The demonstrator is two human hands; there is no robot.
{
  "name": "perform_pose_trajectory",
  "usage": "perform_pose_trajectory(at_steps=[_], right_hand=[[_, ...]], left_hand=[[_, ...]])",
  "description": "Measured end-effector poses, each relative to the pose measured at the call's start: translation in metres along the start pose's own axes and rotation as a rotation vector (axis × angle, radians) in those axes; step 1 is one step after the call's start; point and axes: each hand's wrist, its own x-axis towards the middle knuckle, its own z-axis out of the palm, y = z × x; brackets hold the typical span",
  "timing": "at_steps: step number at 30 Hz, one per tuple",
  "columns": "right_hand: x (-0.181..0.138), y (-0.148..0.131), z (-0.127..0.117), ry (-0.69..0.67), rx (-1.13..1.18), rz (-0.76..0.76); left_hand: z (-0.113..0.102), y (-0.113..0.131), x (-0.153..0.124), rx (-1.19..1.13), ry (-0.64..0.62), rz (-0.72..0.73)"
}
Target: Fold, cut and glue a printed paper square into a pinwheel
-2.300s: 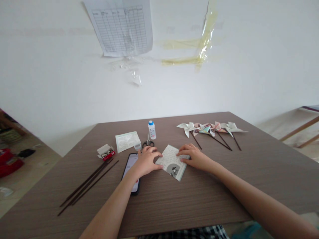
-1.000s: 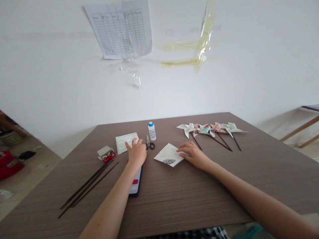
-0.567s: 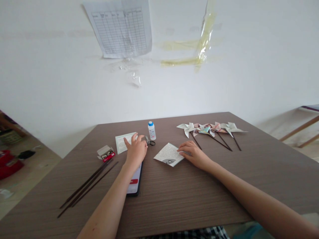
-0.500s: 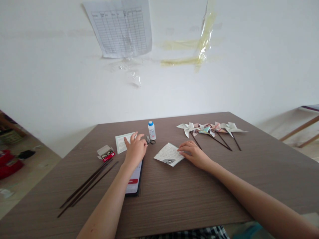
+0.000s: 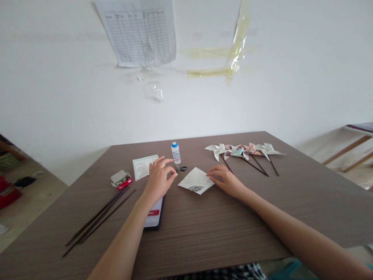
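My left hand (image 5: 159, 177) reaches over the phone, its thumb and fingertips closed on a small pair of scissors (image 5: 183, 168) with dark handles. The blades are mostly hidden by the fingers. A square sheet of printed paper (image 5: 194, 179) lies turned like a diamond in front of me, a dark picture near its lower corner. On its right corner rest the bent fingers of my right hand (image 5: 225, 179), gripping the edge against the table. Just behind the scissors stands a white glue bottle (image 5: 176, 153) with a blue cap.
Another paper square (image 5: 142, 167) lies left. Near it are a small open red-and-white box (image 5: 122, 179), several brown sticks (image 5: 101, 216) and a phone (image 5: 153, 217) under my left forearm. Several paper pinwheels (image 5: 241, 151) on sticks lie back right, before the white wall (image 5: 87, 109).
My left hand has moved slightly right and the scissors have shifted right with it, nearer the paper. My right hand stays on the paper's corner. The view has shifted slightly.
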Motion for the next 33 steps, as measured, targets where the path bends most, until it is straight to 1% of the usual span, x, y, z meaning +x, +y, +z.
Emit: perform_pose_trajectory(at_steps=[7,10,13,16,22,28,33], right_hand=[[-0.001,-0.001,0.000,-0.030,-0.016,0.016],[-0.001,0.000,0.001,-0.064,-0.033,0.021],[-0.002,0.001,0.005,-0.095,-0.063,0.006],[-0.003,-0.001,0.009,-0.107,-0.102,-0.021],[-0.007,-0.023,0.016,-0.122,-0.207,-0.079],[-0.004,-0.041,0.010,-0.121,-0.383,0.015],[0.001,-0.043,-0.003,-0.095,-0.489,0.206]], left_hand=[[0.020,0.028,-0.010,-0.065,-0.094,0.105],[0.028,0.037,-0.013,-0.064,-0.165,0.109],[0.036,0.041,-0.014,-0.056,-0.214,0.093],[0.044,0.042,-0.013,-0.061,-0.227,0.106],[0.047,0.043,-0.016,-0.046,-0.223,0.140],[0.042,0.045,-0.017,0.016,-0.217,0.029],[0.037,0.048,-0.018,0.042,-0.242,-0.023]])
